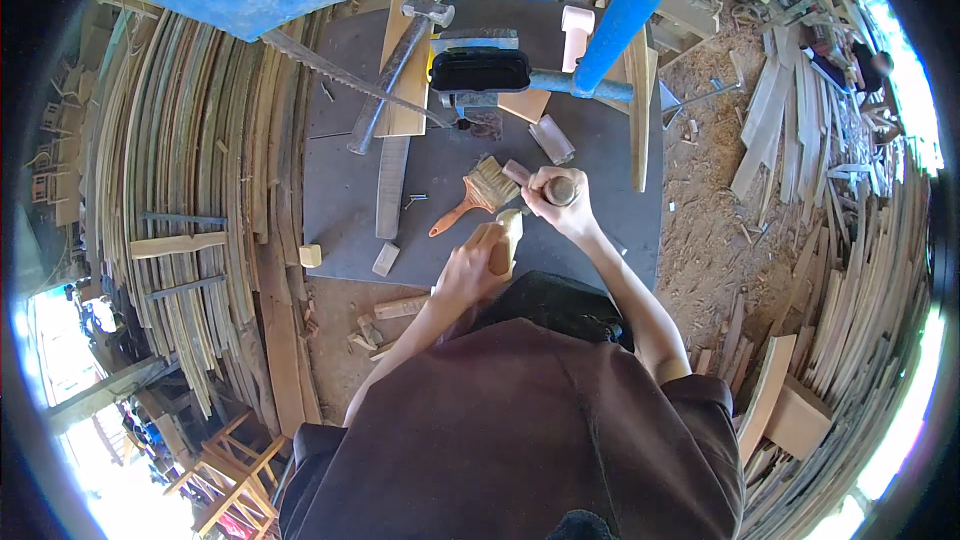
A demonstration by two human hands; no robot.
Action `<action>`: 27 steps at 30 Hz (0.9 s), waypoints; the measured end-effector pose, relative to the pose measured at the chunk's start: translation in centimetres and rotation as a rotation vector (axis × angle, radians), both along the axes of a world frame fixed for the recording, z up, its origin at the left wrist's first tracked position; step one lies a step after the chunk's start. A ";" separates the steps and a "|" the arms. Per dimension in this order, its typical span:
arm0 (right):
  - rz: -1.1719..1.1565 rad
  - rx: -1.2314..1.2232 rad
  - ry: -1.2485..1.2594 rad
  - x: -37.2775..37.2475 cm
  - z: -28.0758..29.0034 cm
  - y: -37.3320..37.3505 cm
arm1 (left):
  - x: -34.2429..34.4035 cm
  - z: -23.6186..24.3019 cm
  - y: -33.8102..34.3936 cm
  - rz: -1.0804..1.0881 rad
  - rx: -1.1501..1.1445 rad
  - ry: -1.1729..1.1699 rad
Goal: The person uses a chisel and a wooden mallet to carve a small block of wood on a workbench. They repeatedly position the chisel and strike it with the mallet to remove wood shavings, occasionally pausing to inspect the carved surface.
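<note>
My left hand point(475, 265) is closed round a small pale wooden piece point(507, 242), close to my body at the table's near edge. Just right of it, my right hand point(555, 212) grips a tool by its round-ended wooden handle point(561, 191); the tool's working end is hidden beneath the fist. Left of my right hand lies a wide paintbrush point(480, 192) with an orange handle and pale bristles. Beyond the hands, a brownish block point(551, 139) rests on the dark tabletop point(345, 210). A few screws or nails point(414, 200) lie to the left.
A blue metal frame point(625, 20) overhangs the table's far side. Near it are a hammer point(405, 65), a toothed blade point(350, 78), a black tray point(480, 70) and a pink piece point(577, 38). Stacked boards point(200, 170) line the left; more planks point(870, 270) lie right.
</note>
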State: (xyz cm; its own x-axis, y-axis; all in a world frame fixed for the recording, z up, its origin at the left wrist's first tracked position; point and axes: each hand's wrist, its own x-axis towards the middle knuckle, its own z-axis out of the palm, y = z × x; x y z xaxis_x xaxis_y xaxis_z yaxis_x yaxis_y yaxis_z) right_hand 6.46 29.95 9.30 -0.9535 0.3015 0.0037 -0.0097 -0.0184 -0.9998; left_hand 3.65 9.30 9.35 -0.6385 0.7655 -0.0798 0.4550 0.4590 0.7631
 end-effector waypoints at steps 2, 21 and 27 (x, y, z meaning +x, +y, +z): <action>-0.028 -0.154 0.109 -0.2 0.1 0.1 | 0.1 -0.3 -0.3 0.011 0.002 0.010; -0.066 0.022 -0.010 3.7 3.6 3.4 | -1.1 -0.2 -4.3 0.275 0.118 -0.073; -0.086 -0.251 0.189 6.3 2.8 4.0 | -1.5 1.0 -10.8 0.737 0.383 -0.359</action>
State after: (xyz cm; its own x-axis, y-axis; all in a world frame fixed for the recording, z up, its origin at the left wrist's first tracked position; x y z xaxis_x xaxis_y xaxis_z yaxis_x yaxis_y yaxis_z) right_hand 12.74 33.98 12.13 -0.9138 0.3953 0.0937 -0.2074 -0.2555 -0.9443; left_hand 2.16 -1.54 10.40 -0.9632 0.1873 -0.1928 -0.1489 0.2253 0.9628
